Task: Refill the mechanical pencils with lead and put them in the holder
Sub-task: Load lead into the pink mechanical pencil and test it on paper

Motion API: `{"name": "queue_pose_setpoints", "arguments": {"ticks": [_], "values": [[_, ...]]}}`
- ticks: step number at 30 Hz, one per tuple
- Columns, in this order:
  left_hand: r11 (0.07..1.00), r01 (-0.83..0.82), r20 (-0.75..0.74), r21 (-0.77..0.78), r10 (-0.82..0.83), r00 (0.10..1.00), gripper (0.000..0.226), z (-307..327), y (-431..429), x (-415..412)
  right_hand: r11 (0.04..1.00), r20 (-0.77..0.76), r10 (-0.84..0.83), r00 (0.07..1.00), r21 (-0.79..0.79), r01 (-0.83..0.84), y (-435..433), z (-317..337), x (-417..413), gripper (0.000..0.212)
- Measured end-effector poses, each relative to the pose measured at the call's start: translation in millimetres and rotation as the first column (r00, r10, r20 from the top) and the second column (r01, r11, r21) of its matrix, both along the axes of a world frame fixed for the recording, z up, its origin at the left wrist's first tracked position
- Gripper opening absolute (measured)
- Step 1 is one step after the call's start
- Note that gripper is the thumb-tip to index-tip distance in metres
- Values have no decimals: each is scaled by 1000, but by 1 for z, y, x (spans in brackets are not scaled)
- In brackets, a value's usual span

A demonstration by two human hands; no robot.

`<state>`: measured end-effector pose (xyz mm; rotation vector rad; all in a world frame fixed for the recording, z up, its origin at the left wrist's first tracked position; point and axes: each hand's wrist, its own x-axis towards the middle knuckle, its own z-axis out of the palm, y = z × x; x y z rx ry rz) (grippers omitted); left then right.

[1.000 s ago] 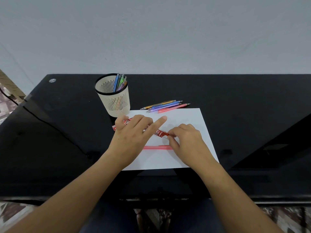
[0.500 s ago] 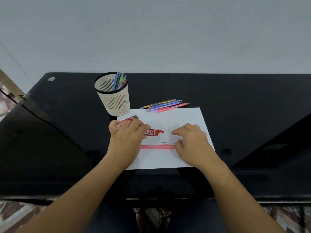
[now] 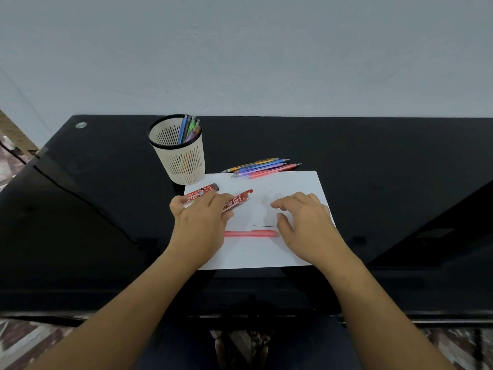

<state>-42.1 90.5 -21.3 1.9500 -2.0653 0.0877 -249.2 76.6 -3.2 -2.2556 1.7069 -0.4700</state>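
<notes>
Left hand point(image 3: 200, 222) grips red lead cases point(image 3: 238, 201) at the paper's point(image 3: 266, 255) far left corner; right hand point(image 3: 304, 225) hovers relaxed, fingers apart, empty. Pink pencil point(image 3: 250, 233) and one lead point(image 3: 264, 226) lie mid-paper; holder point(image 3: 178, 161) stands toward the desk's point(image 3: 373, 156) back left.

Pink mechanical pencil point(image 3: 250, 233) flat on white sheet point(image 3: 293, 188), lying left to right. Thin black lead point(image 3: 264, 225) loose just beyond it, parallel. 2B lead case point(image 3: 238, 201) and second red lead case point(image 3: 200, 194) at sheet's far-left corner. Coloured mechanical pencils point(image 3: 264, 166) bunched along far edge. Cream slotted holder point(image 3: 178, 161) upright, with several pencils point(image 3: 187, 129) inside.
</notes>
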Motion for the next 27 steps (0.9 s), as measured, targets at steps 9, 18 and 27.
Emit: {"name": "queue_pose_setpoints", "arguments": {"ticks": [9, 18, 27], "values": [[1000, -8, -83, 26, 10, 997, 33, 5, 0, -2, 997, 2, -28, 1000, -69, 28, -2, -4, -1, 28], [998, 56, -62, -23, -58, 996, 29, 11, 0, -3, 997, 17, 28, 999, -66, -27, -3, 0, 6, 41], [999, 44, -31, -23, -45, 998, 31, 13, -2, -5, 995, -37, -13, 999, -97, 9, -8, 4, -10, 37]]}}
